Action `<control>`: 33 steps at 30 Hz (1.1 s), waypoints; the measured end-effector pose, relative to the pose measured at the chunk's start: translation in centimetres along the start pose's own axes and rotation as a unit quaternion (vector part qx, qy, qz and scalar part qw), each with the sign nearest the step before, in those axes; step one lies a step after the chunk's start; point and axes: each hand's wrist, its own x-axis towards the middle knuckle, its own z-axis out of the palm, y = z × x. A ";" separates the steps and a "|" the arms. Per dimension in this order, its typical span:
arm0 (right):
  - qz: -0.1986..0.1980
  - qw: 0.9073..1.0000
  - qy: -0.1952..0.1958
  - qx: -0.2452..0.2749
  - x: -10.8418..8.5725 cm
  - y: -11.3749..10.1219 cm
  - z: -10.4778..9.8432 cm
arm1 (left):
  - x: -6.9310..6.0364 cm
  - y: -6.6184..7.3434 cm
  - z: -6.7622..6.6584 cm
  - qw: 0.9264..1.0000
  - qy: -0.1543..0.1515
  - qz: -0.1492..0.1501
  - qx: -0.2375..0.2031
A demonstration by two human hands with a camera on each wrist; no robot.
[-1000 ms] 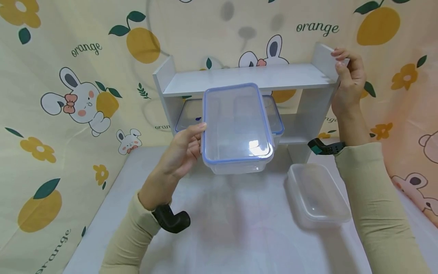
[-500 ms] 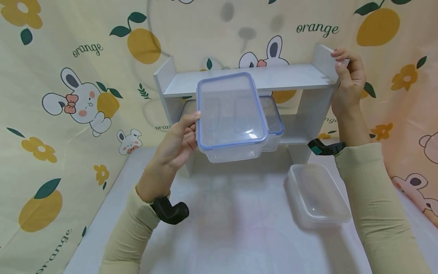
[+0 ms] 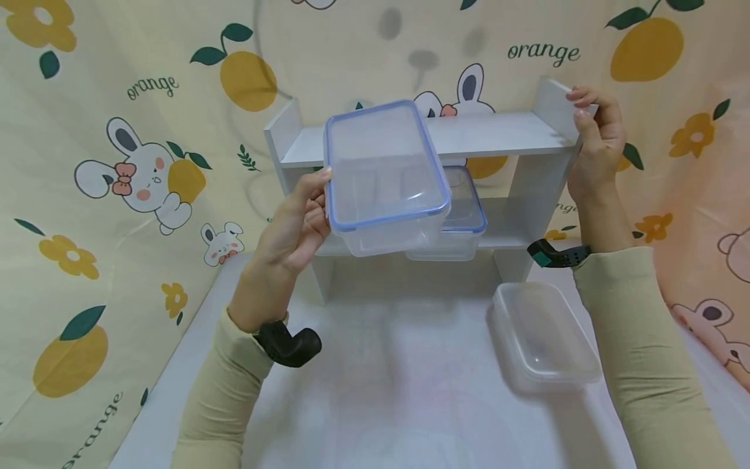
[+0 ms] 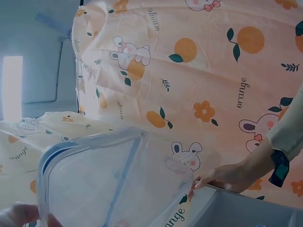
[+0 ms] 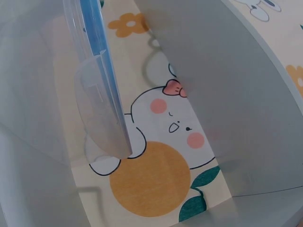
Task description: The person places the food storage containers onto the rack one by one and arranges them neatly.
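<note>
My left hand (image 3: 287, 238) grips the left edge of a clear plastic food container (image 3: 381, 172) with a blue-rimmed lid. This container is lifted and tilted in front of the upper board of a white shelf (image 3: 492, 133). A second blue-rimmed food container (image 3: 463, 208) sits on the shelf's middle level, partly hidden behind the first. My right hand (image 3: 597, 143) holds the top of the shelf's right side panel, thumb in front. In the left wrist view the held container's lid (image 4: 85, 184) looms close, and the right hand (image 4: 227, 177) shows at the panel.
A clear, frosted-looking plastic container (image 3: 545, 335) with no blue rim stands on the white table (image 3: 381, 391), right of centre and in front of the shelf. A patterned cloth (image 3: 146, 260) hangs behind and at the sides. The shelf's side panel (image 3: 536, 195) bounds the middle level.
My left hand has raised the held food container and moved it leftward, up to the upper board's height. More of the container behind it shows now. The right hand stays on the panel.
</note>
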 end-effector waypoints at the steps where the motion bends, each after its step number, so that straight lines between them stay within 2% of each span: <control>1: -0.001 1.000 0.000 -0.001 0.0 0.0 0.0 | 0.1 0.1 0.0 1.000 0.003 0.000 -0.005; 10: -0.001 1.000 0.001 -0.003 0.0 -0.1 0.0 | 1.1 0.7 0.4 0.999 0.027 0.001 -0.042; 14: -0.002 1.000 0.001 0.002 0.0 0.0 0.0 | 1.5 0.8 0.5 0.998 0.039 0.001 -0.042; 21: -0.003 1.000 0.001 0.000 0.0 0.0 0.0 | 2.2 1.2 0.4 0.996 0.044 -0.004 -0.083; 33: -0.002 1.000 0.002 -0.002 0.0 0.0 0.0 | 3.8 1.8 -0.1 0.990 0.083 -0.001 -0.116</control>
